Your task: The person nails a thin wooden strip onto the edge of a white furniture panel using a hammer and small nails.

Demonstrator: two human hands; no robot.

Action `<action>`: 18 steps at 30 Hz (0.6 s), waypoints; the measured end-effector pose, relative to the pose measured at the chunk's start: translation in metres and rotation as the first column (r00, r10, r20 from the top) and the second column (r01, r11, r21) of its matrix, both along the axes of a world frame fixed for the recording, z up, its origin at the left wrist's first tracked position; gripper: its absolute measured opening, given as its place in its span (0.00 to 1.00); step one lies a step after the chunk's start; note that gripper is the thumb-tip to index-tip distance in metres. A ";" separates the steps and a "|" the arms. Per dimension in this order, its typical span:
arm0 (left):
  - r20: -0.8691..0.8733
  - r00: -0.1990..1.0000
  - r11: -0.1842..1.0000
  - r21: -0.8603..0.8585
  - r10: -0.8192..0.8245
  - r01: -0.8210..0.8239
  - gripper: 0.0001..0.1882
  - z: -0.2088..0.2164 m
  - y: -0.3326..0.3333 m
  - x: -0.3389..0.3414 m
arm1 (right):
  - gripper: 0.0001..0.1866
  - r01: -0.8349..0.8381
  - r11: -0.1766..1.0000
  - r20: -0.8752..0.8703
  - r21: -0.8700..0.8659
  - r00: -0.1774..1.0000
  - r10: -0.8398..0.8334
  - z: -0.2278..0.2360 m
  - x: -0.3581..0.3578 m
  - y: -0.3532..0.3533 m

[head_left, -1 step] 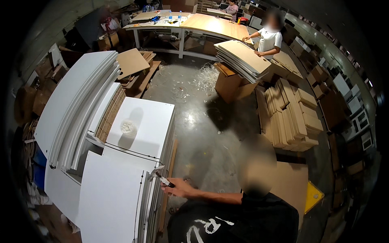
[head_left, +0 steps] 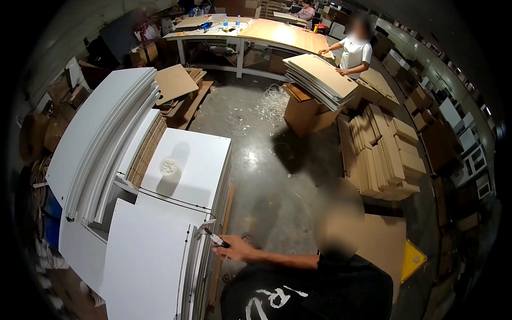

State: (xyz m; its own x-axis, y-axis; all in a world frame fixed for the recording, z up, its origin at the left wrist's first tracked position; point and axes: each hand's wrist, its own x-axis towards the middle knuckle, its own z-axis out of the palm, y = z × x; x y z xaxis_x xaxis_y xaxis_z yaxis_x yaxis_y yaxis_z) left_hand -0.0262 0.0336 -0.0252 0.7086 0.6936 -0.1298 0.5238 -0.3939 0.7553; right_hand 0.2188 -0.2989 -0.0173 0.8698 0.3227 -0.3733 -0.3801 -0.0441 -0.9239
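Neither of my hands shows in the head view. Close by at the lower right, another person in a black shirt (head_left: pixel 320 288) reaches an arm leftward. That person's hand (head_left: pixel 237 248) is closed round the dark and white handle of a hammer (head_left: pixel 217 238). The metal head of the hammer is at the edge of a stack of white panels (head_left: pixel 146 250). A roll of whitish twine or similar material (head_left: pixel 170 169) sits on another white panel (head_left: pixel 205 154) just beyond.
More white panels (head_left: pixel 101 122) lean at the left. Brown boards (head_left: pixel 376 149) are piled at the right. A person in a white shirt (head_left: pixel 354 53) handles stacked boards (head_left: pixel 320 74) near a long workbench (head_left: pixel 288 33). White strapping scraps (head_left: pixel 274 101) litter the floor.
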 end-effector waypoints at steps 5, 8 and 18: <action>0.182 0.982 0.992 0.121 -0.045 0.023 0.27 -0.059 0.022 -0.022 | 0.13 -0.069 0.997 -0.021 -0.037 0.997 0.068 -0.011 -0.009 -0.001; -0.211 0.977 0.846 0.523 0.011 0.103 0.22 -0.088 0.031 -0.027 | 0.14 -0.112 0.993 0.002 -0.035 0.994 0.112 -0.017 -0.014 -0.006; 0.122 0.965 0.965 0.089 0.233 -0.245 0.10 -0.077 0.027 -0.032 | 0.12 -0.188 0.982 -0.012 -0.021 0.982 0.188 -0.009 -0.026 0.023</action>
State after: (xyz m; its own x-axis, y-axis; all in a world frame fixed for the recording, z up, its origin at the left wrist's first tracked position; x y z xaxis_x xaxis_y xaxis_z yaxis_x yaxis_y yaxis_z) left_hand -0.0578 0.0604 -0.1024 0.5263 0.8501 0.0205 0.5283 -0.3458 0.7754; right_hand 0.1925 -0.2763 -0.0267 0.7906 0.4717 -0.3906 -0.3722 -0.1363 -0.9181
